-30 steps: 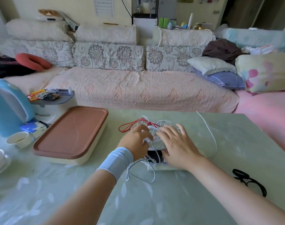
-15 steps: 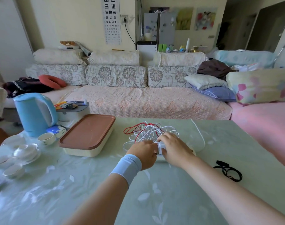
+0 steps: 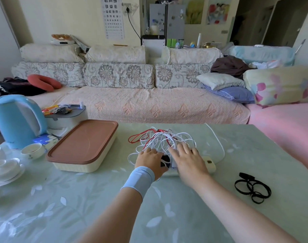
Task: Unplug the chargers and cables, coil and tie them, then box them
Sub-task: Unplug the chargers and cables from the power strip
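Across the pale green desk (image 3: 167, 207), before a flowered sofa (image 3: 149, 106), we find the tangle of white and red cables (image 3: 160, 139) heaped at the middle, over a cream power strip (image 3: 209, 166). Our left grip (image 3: 150, 159) rests on the tangle's near edge, fingers bent down among the loops; whether it clasps anything we cannot tell. Our right grip (image 3: 186, 158) lies released, fingers spread over cables and strip. A black charger (image 3: 165, 159) shows between the two. Black ties (image 3: 251, 187) lie to the right, well apart; a lidded box (image 3: 83, 146) sits left, a blue kettle (image 3: 16, 120) beyond it.
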Demonstrator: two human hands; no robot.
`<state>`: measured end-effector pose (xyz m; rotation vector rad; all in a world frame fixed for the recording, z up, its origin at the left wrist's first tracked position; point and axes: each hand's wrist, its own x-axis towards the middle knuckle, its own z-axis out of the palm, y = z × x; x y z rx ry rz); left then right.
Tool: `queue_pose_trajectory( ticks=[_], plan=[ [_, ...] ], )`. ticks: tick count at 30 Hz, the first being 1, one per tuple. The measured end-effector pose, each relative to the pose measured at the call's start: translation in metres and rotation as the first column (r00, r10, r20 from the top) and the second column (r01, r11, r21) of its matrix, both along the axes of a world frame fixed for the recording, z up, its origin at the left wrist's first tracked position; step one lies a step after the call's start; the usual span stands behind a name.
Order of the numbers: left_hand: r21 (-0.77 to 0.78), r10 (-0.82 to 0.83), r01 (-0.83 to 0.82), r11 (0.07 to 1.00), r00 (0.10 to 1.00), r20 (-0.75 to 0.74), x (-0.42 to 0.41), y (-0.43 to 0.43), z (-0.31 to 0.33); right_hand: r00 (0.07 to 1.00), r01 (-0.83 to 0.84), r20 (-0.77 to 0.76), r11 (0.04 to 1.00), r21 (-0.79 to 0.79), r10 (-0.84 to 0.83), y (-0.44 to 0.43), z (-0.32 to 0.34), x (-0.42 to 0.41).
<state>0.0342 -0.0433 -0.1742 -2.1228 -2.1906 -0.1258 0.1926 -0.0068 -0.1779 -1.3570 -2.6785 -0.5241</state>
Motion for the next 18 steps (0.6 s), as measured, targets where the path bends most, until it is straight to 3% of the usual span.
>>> queue_pose_trajectory(
  ticks=[4, 7, 15, 18],
  plan=[
    [0.082, 0.046, -0.041, 0.996, 0.997, -0.058, 0.006, 0.004, -0.010, 0.998, 0.056, -0.001, 0.998, 0.019, -0.056, -0.003, -0.002, -0.009],
    [0.131, 0.075, -0.075, 0.989, 0.997, 0.008, 0.007, 0.008, -0.017, 0.999, 0.036, -0.004, 0.999, -0.002, -0.036, 0.004, 0.000, -0.013],
    [-0.026, 0.069, -0.066, 0.997, 0.983, 0.170, -0.002, 0.029, -0.013, 0.990, -0.040, -0.139, 0.994, -0.097, 0.027, 0.029, -0.001, -0.008],
    [-0.004, 0.039, -0.039, 0.999, 0.979, 0.201, -0.009, 0.031, -0.010, 0.980, -0.041, -0.198, 0.991, -0.124, 0.016, 0.032, -0.003, -0.009]
  ],
)
